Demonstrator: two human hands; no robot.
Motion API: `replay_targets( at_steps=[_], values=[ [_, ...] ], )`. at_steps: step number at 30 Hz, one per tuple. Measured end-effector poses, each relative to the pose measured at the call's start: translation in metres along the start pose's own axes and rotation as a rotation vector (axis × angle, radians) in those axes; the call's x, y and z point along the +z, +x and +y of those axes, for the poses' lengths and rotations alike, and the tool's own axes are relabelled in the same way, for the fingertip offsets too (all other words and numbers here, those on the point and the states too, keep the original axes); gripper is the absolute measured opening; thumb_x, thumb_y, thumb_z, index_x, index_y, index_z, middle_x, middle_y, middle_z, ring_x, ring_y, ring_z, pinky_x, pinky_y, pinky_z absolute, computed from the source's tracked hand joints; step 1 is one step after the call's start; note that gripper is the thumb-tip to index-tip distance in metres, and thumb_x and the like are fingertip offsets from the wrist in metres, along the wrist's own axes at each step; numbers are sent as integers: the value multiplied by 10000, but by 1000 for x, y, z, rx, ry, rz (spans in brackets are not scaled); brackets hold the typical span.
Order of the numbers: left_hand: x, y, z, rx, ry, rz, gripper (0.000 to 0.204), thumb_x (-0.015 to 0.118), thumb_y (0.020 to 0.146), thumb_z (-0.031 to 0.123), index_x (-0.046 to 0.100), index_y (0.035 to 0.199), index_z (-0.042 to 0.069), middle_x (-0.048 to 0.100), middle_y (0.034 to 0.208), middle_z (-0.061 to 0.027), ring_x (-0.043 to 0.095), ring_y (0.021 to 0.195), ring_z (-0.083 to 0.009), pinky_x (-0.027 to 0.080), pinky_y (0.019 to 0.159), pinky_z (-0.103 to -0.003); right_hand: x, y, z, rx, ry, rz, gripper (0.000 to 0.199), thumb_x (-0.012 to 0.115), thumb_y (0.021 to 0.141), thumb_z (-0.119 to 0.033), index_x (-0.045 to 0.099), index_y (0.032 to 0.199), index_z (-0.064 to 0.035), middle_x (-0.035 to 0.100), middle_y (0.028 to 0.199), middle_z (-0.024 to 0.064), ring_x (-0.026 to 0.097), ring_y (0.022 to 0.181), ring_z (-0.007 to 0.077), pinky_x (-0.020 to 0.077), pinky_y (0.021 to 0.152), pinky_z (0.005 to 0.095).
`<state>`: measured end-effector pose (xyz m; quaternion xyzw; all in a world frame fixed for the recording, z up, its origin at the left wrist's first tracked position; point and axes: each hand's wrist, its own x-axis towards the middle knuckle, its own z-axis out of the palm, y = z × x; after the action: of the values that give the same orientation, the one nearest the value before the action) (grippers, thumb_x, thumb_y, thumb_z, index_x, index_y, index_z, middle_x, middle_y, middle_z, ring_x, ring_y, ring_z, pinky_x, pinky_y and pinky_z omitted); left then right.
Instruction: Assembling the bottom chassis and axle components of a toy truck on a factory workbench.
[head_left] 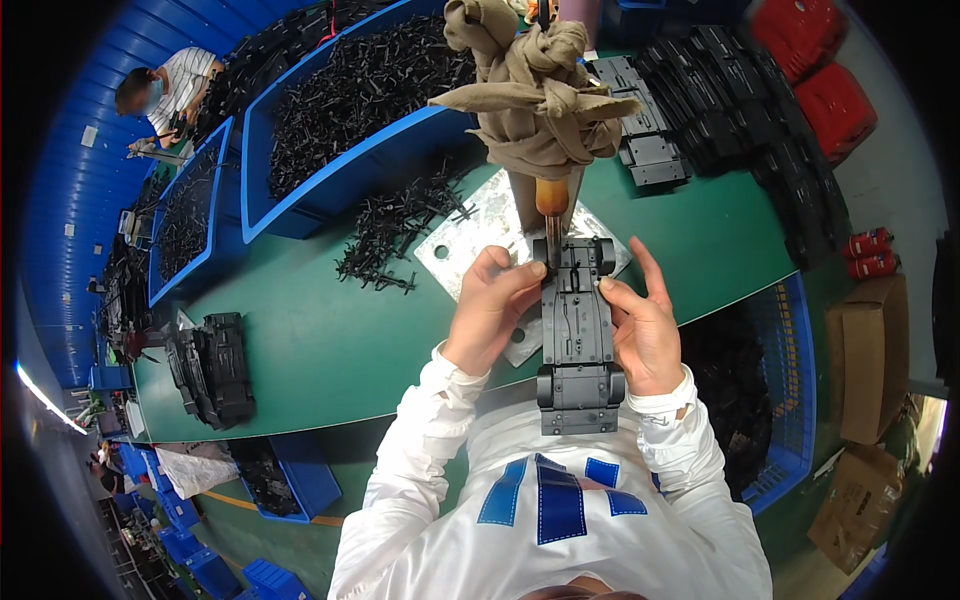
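Observation:
A black plastic toy car chassis (577, 320) with wheels at its corners is between my two hands, its near end over my lap. On its left side, my left hand (492, 305) is closed, thumb pressed by the far-left wheel. My right hand (645, 325) grips the right edge with the thumb, while the index finger points up and away. Just above the chassis hangs a power screwdriver (551, 195) with an orange collar and brown cloth (550, 105) tied round its body. Its bit reaches down at the far-left part of the chassis, beside my left thumb; contact is hard to tell.
A metal plate (465, 250) lies on the green table (300, 340). Loose black parts (395, 225) sit left of it, before a filled blue bin (360, 150). Stacked chassis stand left (212, 370) and far right (740, 110). A co-worker (180, 90) is at far left.

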<state>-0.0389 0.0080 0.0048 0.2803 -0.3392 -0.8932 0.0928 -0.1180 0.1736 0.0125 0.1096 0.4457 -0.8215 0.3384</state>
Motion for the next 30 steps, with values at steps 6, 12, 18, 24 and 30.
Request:
replay_targets(
  at_steps=[6, 12, 18, 24, 30],
  values=[
    [-5, 3, -1, 3, -5, -10, 267, 645, 880, -32, 455, 813, 143, 594, 844, 17, 553, 760, -69, 442, 706, -214, 0, 1, 0, -3, 4, 5, 702, 612, 863, 42, 334, 1493, -93, 645, 1006, 102, 613, 965, 172, 507, 910, 313],
    [-13, 6, -5, 10, 6, -57, 300, 665, 870, -15, 414, 900, 147, 659, 948, -69, 653, 914, -167, 517, 846, -294, 4, -2, -3, -6, -12, 9, 698, 608, 863, 46, 336, 1491, -86, 634, 988, 92, 603, 964, 167, 504, 913, 308],
    [-15, 7, -6, 18, 8, -63, 307, 667, 872, -14, 404, 894, 144, 657, 941, -65, 656, 904, -154, 538, 812, -270, 5, -3, -5, 12, 35, -15, 733, 602, 863, 80, 279, 1501, -84, 650, 995, 107, 621, 959, 177, 495, 924, 329],
    [-16, 7, -6, 13, 23, -64, 318, 675, 870, -13, 397, 899, 140, 664, 957, -70, 655, 906, -148, 541, 810, -261, 5, -4, -3, -1, 3, 2, 689, 592, 861, 64, 348, 1487, -88, 631, 1021, 90, 602, 974, 165, 496, 929, 309],
    [-17, 8, -7, 10, 13, -62, 330, 681, 865, -14, 391, 902, 140, 667, 962, -71, 657, 901, -144, 543, 793, -244, 7, -5, -4, 0, 9, 13, 687, 598, 853, 67, 365, 1480, -87, 629, 1052, 92, 595, 989, 167, 480, 950, 313]
  ],
)
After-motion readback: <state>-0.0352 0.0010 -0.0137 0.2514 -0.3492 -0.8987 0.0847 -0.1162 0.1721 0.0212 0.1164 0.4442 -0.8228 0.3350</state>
